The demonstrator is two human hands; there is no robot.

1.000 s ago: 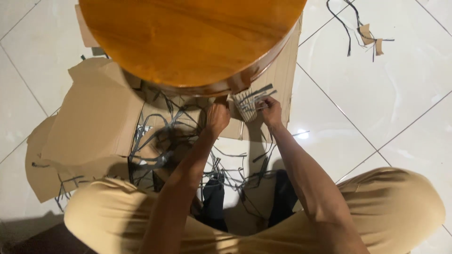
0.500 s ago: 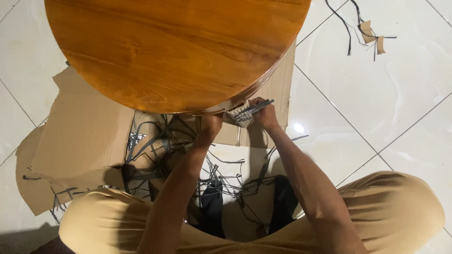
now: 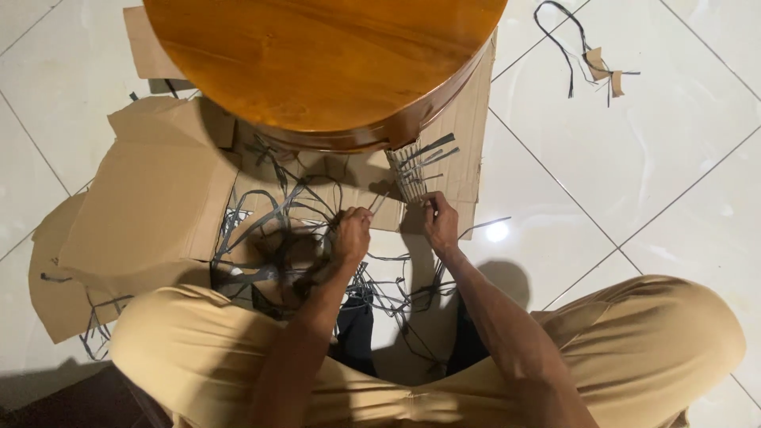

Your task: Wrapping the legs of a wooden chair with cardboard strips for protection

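white tiled floor under flattened cardboard, near the round wooden table's front edge. the left hand pinches a dark strip; the right hand grips the woven strip piece at the cardboard's right edge.

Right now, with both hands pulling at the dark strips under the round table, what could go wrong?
1. The left hand sits in a tangled pile of strips; a pull may knot them tighter.
2. The right hand works at the woven strip piece right beside the wooden table edge; knuckles could knock it.
3. Loose strips lie over the cardboard and may snag.
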